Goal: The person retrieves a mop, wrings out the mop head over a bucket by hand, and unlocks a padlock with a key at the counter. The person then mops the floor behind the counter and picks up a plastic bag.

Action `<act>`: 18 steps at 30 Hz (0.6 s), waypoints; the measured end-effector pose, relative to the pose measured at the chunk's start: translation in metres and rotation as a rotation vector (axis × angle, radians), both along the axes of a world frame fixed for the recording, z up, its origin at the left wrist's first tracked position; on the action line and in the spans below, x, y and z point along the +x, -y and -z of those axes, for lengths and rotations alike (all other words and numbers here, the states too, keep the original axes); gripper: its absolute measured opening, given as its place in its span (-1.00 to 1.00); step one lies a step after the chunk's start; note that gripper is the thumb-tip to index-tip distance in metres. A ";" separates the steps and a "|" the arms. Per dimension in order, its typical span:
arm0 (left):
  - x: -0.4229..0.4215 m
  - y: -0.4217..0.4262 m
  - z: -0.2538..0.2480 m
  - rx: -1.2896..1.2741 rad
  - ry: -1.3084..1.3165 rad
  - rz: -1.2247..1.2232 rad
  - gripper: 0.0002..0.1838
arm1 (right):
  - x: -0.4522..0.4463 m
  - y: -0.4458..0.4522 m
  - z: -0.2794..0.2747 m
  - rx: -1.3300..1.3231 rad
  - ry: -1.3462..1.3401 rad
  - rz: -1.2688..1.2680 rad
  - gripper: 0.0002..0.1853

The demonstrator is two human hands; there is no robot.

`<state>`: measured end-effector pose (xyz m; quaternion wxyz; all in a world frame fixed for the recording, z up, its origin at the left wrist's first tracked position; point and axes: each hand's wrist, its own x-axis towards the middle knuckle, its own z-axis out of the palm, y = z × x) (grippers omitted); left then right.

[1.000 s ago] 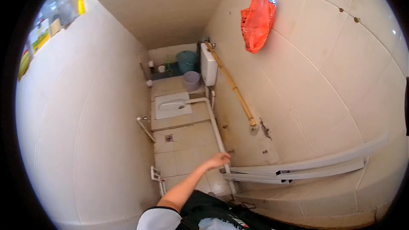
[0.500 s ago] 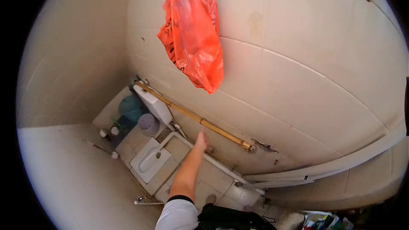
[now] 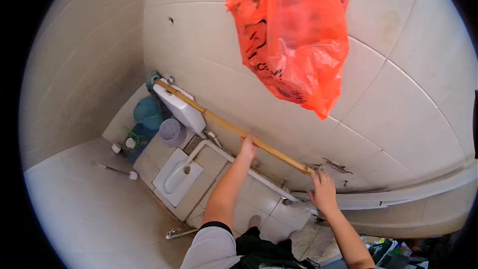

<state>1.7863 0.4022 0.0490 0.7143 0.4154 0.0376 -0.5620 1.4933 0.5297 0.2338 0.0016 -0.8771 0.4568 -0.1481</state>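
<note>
A long yellow bamboo pole [image 3: 224,123] lies slantwise along the tiled wall, one end over the white toilet cistern [image 3: 180,107]. My left hand [image 3: 248,147] is closed round the pole a little past its middle. At the pole's near end, beside a dark crack in the wall, my right hand [image 3: 323,189] has its fingers curled onto the tip. An orange plastic bag [image 3: 303,45] with dark print hangs above, close to the camera.
A white squat toilet [image 3: 177,177] is set in the tiled floor, with a white pipe [image 3: 264,183] running along the wall. A lilac bucket [image 3: 172,133] and a blue-green basin [image 3: 148,113] stand in the far corner. A brush [image 3: 117,170] is by the left wall.
My left hand has moved from below the pole onto it. My right hand has come into view at the pole's near end. The camera has shifted, and the bag looks larger and further right.
</note>
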 end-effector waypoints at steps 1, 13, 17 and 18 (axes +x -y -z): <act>0.005 -0.007 0.005 0.005 0.012 -0.011 -0.86 | 0.010 0.006 0.012 0.005 0.012 -0.011 -0.49; 0.127 -0.048 -0.030 0.025 -0.025 -0.128 -0.82 | 0.050 -0.032 0.078 0.457 -0.166 0.065 -0.69; 0.146 -0.066 -0.007 0.245 -0.035 -0.080 -0.79 | 0.046 -0.070 0.094 0.407 -0.031 0.053 -0.71; 0.142 -0.070 0.005 0.186 -0.086 -0.025 -0.79 | 0.035 -0.074 0.099 0.344 -0.029 0.035 -0.73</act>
